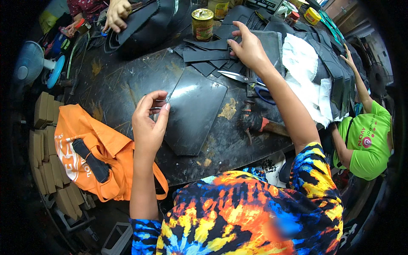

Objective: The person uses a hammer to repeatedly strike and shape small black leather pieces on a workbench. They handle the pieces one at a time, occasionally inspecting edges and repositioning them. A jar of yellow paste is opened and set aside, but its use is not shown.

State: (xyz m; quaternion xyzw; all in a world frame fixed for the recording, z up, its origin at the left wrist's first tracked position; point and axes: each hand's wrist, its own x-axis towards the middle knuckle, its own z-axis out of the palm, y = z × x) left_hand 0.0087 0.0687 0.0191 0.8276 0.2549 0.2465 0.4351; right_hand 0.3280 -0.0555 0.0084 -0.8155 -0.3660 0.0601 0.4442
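Note:
A smooth black sheet [197,114] with angled corners lies flat on the dark worktable [127,76] in front of me. My left hand [148,121] hovers at its left edge, fingers curled and thumb a little apart, with nothing visible between them. Farther off, my right hand [250,47] is raised over a pile of black strips [206,56], index finger and thumb spread. Scissors [264,93] with blue handles rest below my right forearm. Nearer to me is a hammer [257,122] with a wooden handle.
Gold-lidded jar [202,26] stands at the back; white cloth-like material [299,55] and black pieces lie right. Another person's hand [117,16] touches a large black item. A co-worker in green [369,140] reaches in. Orange fabric [102,153] hangs left, near a fan [29,63].

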